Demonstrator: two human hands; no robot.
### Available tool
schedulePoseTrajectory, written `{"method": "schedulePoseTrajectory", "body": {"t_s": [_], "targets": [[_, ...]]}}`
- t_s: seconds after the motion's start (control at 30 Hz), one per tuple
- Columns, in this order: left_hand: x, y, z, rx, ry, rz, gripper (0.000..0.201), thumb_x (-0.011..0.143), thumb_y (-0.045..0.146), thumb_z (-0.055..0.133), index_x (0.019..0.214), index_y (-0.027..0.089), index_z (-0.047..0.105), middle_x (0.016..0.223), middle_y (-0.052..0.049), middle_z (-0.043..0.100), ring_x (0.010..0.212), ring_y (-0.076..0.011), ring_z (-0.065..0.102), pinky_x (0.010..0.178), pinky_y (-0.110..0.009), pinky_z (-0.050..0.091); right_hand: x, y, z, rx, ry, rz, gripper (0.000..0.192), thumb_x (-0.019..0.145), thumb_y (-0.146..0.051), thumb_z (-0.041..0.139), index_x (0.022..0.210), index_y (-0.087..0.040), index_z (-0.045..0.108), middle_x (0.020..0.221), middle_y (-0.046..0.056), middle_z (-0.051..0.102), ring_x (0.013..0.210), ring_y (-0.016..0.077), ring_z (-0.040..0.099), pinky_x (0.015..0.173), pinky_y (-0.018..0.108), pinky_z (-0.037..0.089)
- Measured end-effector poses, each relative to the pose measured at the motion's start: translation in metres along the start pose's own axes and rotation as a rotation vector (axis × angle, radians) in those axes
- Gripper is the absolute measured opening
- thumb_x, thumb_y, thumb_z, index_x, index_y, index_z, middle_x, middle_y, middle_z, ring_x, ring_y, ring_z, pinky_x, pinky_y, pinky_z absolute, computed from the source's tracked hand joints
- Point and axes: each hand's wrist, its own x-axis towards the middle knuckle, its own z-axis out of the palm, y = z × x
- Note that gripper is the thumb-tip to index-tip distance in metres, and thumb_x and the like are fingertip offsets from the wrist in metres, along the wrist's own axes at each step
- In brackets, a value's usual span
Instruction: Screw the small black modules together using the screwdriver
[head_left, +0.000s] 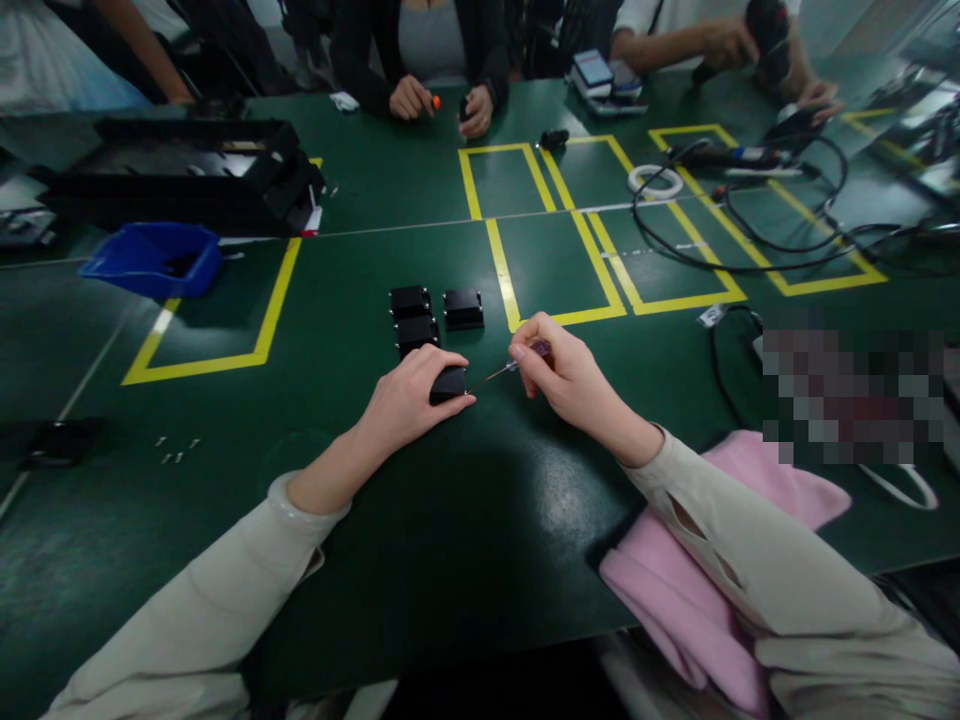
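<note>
My left hand is closed around a small black box on the green table, thumb at its near side and fingers over the far side. A screwdriver with a dark reddish handle is gripped in my right hand. Its thin metal shaft points left, and the tip meets the box's right end near a small shiny screw. Just beyond my left hand stand more black boxes of the same kind: two in a column and one apart, with small shiny screws at their ends.
Several loose screws and a black part lie at left. Behind them are a blue bin and black trays. Cables and a white tape ring lie at right, pink cloth near my right forearm. Co-workers' hands work opposite.
</note>
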Motion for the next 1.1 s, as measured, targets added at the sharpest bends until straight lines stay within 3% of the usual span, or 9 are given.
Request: {"method": "schedulePoseTrajectory", "body": {"t_s": [0.1,0.27,0.47,0.7,0.93,1.1], "targets": [[-0.0001,-0.0002,-0.0002,-0.004,-0.006,0.0,0.039,0.099,0.045,0.071,0.127,0.019,0.064,0.122,-0.012,0.07,0.117,-0.0312,0.068,0.096,-0.045,0.058,-0.0002,-0.0008,0.0,0.01,-0.002,-0.006,0.012,0.105,-0.031,0.058,0.098,-0.023,0.054,0.066,-0.008,0.056,0.052,0.01,0.055,0.057,0.025,0.04],[-0.0008,0.0005,-0.0005,-0.023,-0.012,-0.004,0.039,0.1,0.046,0.069,0.128,0.019,0.064,0.122,-0.012,0.07,0.117,-0.0317,0.067,0.096,-0.047,0.058,0.0006,-0.0022,-0.0012,-0.041,-0.016,0.013,0.023,0.107,-0.038,0.059,0.09,-0.023,0.052,0.055,-0.009,0.052,0.047,0.0102,0.05,0.055,0.026,0.037],[-0.0008,-0.0001,-0.0002,-0.032,0.003,-0.001,0.037,0.1,0.045,0.068,0.126,0.019,0.065,0.122,-0.012,0.07,0.117,-0.0315,0.067,0.098,-0.046,0.057,0.0004,-0.0025,-0.0014,-0.004,-0.027,-0.014,0.012,0.106,-0.031,0.057,0.098,-0.024,0.052,0.064,-0.008,0.056,0.052,0.0107,0.055,0.058,0.026,0.04],[-0.0006,0.0016,-0.0011,-0.037,-0.013,-0.015,0.037,0.1,0.046,0.067,0.127,0.02,0.064,0.123,-0.012,0.07,0.118,-0.0316,0.067,0.097,-0.046,0.057,0.0012,0.0,-0.0015,-0.009,-0.01,0.031,0.037,0.109,-0.055,0.056,0.089,-0.024,0.052,0.053,-0.009,0.052,0.047,0.0106,0.049,0.055,0.027,0.036],[0.0,0.0034,-0.0022,-0.029,-0.027,-0.03,0.039,0.1,0.046,0.066,0.127,0.019,0.063,0.123,-0.012,0.069,0.119,-0.0327,0.066,0.097,-0.047,0.057,0.0017,0.0032,-0.0012,0.055,-0.006,0.012,0.017,0.106,-0.035,0.061,0.096,-0.023,0.053,0.061,-0.009,0.053,0.049,0.01,0.054,0.053,0.026,0.038],[-0.0001,0.0036,-0.0022,-0.034,-0.025,-0.036,0.038,0.099,0.047,0.067,0.127,0.022,0.063,0.125,-0.011,0.07,0.12,-0.0317,0.066,0.098,-0.046,0.057,0.0026,0.0009,-0.0024,0.025,-0.005,0.046,0.034,0.107,-0.051,0.061,0.089,-0.024,0.051,0.053,-0.009,0.051,0.048,0.0111,0.05,0.055,0.028,0.038]]}}
